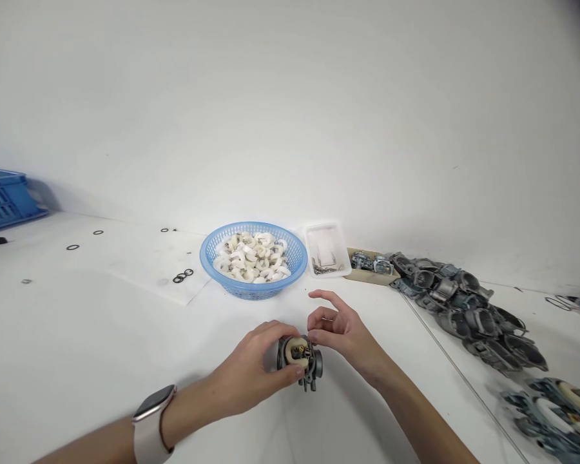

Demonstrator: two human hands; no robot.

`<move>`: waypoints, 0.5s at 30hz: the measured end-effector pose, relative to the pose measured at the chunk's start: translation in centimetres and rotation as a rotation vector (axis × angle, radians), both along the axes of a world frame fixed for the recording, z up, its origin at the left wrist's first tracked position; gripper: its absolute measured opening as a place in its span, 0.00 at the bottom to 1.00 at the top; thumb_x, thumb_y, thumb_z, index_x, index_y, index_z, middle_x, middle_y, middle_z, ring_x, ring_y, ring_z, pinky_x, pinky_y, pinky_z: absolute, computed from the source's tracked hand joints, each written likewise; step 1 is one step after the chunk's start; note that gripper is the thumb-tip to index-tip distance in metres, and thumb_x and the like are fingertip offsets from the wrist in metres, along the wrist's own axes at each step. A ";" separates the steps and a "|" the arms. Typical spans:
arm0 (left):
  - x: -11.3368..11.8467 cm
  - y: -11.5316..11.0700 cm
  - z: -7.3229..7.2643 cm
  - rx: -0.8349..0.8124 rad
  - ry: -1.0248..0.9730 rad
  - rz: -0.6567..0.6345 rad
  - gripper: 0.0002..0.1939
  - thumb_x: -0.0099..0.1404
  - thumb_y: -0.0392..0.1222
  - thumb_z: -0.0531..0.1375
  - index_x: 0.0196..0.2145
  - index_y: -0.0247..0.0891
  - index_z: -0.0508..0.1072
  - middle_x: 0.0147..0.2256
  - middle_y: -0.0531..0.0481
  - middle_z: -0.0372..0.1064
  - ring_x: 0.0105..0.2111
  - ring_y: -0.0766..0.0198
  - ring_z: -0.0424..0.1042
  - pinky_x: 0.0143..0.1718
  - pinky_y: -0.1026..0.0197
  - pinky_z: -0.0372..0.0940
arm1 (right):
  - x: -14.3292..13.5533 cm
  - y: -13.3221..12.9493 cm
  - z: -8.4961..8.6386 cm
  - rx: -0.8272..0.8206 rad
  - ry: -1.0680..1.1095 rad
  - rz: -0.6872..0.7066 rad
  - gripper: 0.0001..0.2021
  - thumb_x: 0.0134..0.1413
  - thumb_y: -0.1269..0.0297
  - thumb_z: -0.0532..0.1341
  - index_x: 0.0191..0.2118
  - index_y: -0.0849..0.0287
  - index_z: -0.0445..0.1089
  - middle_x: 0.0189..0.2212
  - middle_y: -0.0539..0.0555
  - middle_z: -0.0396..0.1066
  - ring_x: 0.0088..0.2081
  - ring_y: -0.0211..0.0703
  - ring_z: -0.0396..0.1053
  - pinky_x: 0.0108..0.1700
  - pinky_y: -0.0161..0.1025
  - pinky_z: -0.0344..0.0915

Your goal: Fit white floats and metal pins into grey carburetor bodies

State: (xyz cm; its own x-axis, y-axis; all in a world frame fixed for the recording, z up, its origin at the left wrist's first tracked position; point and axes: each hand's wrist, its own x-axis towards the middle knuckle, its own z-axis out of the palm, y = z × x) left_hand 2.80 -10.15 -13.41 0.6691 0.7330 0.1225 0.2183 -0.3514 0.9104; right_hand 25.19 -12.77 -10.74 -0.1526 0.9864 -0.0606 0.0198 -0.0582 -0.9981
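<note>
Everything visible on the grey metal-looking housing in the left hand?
The compact grey metal-looking housing has its open face up, showing a cream C-shaped insert, plastic by its look, around small brass-coloured parts. A round dark collar juts right; short grey prongs point nearward. The left hand grips it between thumb and fingers over the white table. The right hand is at its far right edge, contact unclear.

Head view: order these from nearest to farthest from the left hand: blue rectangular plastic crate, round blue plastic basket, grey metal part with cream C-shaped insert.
1. Grey metal part: held in the left hand.
2. Round basket: straight ahead, beyond the hand.
3. Rectangular crate: far off, at the left edge.
</note>
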 end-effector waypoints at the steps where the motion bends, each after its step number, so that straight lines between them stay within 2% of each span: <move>1: 0.0 0.0 0.0 -0.002 0.001 0.005 0.14 0.67 0.47 0.65 0.50 0.48 0.74 0.47 0.51 0.72 0.48 0.55 0.70 0.50 0.56 0.64 | 0.0 0.0 -0.1 0.007 -0.007 0.001 0.29 0.52 0.62 0.73 0.57 0.49 0.62 0.32 0.45 0.72 0.34 0.38 0.69 0.40 0.39 0.65; 8: 0.3 -0.3 -0.2 0.011 0.014 0.053 0.13 0.64 0.43 0.67 0.46 0.47 0.73 0.46 0.52 0.71 0.49 0.55 0.69 0.49 0.56 0.64 | 0.6 -0.5 -0.3 0.080 -0.147 0.040 0.24 0.59 0.61 0.68 0.58 0.49 0.62 0.38 0.50 0.73 0.39 0.43 0.71 0.44 0.44 0.68; 12: 0.4 -0.5 -0.3 0.006 0.000 0.074 0.12 0.63 0.42 0.67 0.45 0.46 0.73 0.46 0.52 0.70 0.48 0.55 0.68 0.49 0.56 0.64 | 1.5 -1.2 0.3 0.134 -0.286 0.164 0.29 0.58 0.65 0.68 0.62 0.45 0.60 0.46 0.53 0.72 0.50 0.48 0.70 0.54 0.50 0.67; 15: 0.4 -0.5 -0.3 0.006 -0.007 0.070 0.14 0.62 0.41 0.68 0.45 0.46 0.72 0.47 0.52 0.70 0.48 0.55 0.68 0.49 0.56 0.65 | 1.7 -1.6 0.6 0.153 -0.355 0.194 0.31 0.58 0.67 0.67 0.64 0.42 0.59 0.49 0.52 0.71 0.53 0.48 0.69 0.57 0.51 0.66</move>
State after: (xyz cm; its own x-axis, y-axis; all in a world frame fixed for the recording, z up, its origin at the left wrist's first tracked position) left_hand 3.22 -10.70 -13.72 0.6151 0.7774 0.1319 0.2359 -0.3410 0.9100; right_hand 26.89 -14.33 -10.18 -0.3325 0.9431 0.0024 0.3594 0.1290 -0.9242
